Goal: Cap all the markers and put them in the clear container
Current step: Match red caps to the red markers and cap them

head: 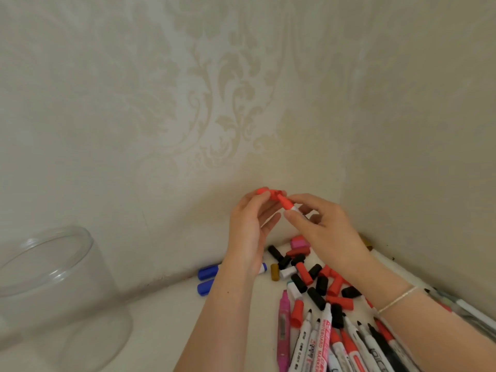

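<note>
We've got L hand (248, 226) pinching red cap (264, 191), R hand (322, 226) gripping red marker (285, 204), tip at cap mouth; line up straight, push till snug. Clear container (53, 291) waits far left on table (161, 318).

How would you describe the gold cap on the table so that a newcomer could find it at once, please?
Start at the white table in the wall corner and find the scatter of loose caps beneath the raised hands. At the left edge of that scatter, just right of the left hand's wrist, lies the gold cap. Its neighbours there are black, red or white.
</note>
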Motion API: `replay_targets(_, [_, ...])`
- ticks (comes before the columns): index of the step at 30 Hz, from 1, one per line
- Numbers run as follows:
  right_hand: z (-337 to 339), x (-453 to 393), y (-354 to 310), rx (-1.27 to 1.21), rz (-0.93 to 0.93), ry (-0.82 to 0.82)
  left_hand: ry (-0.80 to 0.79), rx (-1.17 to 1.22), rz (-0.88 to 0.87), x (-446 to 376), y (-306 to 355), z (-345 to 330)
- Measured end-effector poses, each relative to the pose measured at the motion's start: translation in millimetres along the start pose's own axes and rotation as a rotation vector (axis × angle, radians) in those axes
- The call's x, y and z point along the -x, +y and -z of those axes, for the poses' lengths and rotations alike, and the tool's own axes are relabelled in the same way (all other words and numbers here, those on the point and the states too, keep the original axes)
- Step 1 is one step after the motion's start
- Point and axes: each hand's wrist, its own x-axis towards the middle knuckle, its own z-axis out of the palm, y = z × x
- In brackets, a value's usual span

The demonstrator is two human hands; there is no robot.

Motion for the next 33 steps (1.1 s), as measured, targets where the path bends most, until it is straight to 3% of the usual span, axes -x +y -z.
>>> replay_targets(7, [-1, 1, 1, 0.141, -0.029, 0.023, -0.006, -0.005, -0.008, 4, 5, -1])
replay_targets(14, [10, 5, -5, 0.362, -0.03, -0.046, -0.059, -0.583, -0.087, 9, 10, -1])
replay_targets(18, [14, 6, -5, 0.274, -0.043, -0.11, -0.096, -0.618, -0.026, 11, 21, 4])
replay_targets(24, [18, 13, -13, 0.405, 0.138, -0.229, -0.203, -0.652, 0.105, 16, 34, 16])
replay_targets(33, [16, 13, -18, 0.444, 0.174, -0.17, -0.194, -0.703, -0.04, 15, 28, 7])
